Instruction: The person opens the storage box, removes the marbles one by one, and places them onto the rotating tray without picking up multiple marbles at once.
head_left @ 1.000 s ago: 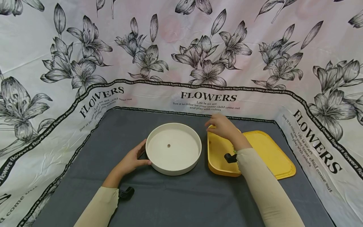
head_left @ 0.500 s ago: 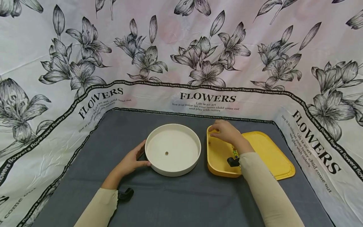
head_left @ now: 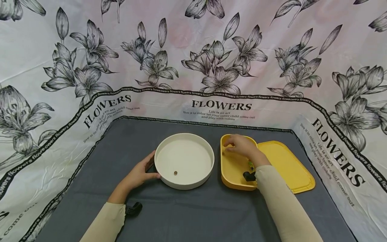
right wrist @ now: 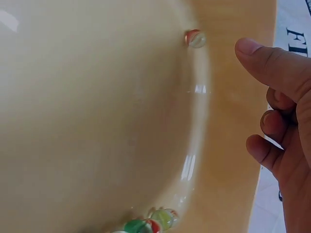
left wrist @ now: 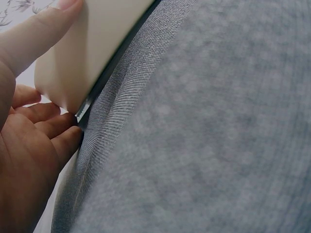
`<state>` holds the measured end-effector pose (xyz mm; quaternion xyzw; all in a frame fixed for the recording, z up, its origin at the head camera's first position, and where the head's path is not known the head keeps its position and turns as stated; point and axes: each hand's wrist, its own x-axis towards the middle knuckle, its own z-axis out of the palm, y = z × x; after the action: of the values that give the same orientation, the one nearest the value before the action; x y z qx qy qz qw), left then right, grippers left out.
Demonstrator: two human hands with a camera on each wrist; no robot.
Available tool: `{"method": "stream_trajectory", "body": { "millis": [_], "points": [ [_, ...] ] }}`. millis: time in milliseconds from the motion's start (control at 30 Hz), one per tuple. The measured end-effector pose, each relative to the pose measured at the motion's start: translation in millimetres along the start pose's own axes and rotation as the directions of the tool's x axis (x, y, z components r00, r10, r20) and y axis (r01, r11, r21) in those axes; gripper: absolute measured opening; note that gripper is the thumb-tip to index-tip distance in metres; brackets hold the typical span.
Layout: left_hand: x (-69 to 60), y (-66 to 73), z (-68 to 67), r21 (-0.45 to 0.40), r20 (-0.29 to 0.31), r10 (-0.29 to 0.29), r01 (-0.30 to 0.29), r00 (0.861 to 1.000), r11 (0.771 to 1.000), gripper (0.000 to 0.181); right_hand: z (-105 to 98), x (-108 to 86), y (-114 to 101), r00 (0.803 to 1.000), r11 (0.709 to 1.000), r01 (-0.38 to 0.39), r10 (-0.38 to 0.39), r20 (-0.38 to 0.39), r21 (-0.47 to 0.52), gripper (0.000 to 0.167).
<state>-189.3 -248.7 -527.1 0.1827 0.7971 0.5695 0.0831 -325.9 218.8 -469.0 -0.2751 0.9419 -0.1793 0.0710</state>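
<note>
A cream round tray (head_left: 185,159) holds one small, round, brownish marble (head_left: 175,173) near its front. My left hand (head_left: 139,173) rests against the tray's left wall, thumb toward the front; in the left wrist view its fingertips touch the lower edge. Over the yellow box (head_left: 225,183), my right hand (head_left: 240,147) reaches in at the back left, with nothing seen between thumb and fingers. The right wrist view has a clear-and-red glass marble (right wrist: 195,39) along the box's wall, apart from the thumb. Several more marbles, including a green marble (right wrist: 138,226), lie in a corner there.
A flat yellow lid (head_left: 285,164) lies to the right of the box, partly behind the right sleeve. Grey cloth (head_left: 187,215) covers the table. A flower-printed white curtain (head_left: 169,77) stands round the back and sides.
The marble in the tray has rolled toward the front and slightly left. My right hand has come from the box's far edge down into it. My left hand stays at the tray.
</note>
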Motion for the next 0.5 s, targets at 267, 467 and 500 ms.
{"method": "stream_trajectory", "body": {
  "millis": [267,467,500],
  "points": [
    [0.6,-1.7,0.5,-0.014,-0.002,0.004,-0.004,1.0,1.0,0.115,4.2,0.1,3.9,1.0,0.998,0.0,0.0,0.015,0.059,0.014],
    [1.2,-3.0,-0.1,-0.014,0.002,0.007,-0.007,1.0,1.0,0.115,8.8,0.7,3.2,0.998,0.999,0.036,-0.038,0.042,0.033,0.013],
    [1.8,-3.1,-0.4,-0.016,0.002,0.009,-0.009,1.0,1.0,0.115,8.8,1.2,2.9,0.998,0.999,0.042,-0.044,0.049,0.03,0.013]
  ]
}}
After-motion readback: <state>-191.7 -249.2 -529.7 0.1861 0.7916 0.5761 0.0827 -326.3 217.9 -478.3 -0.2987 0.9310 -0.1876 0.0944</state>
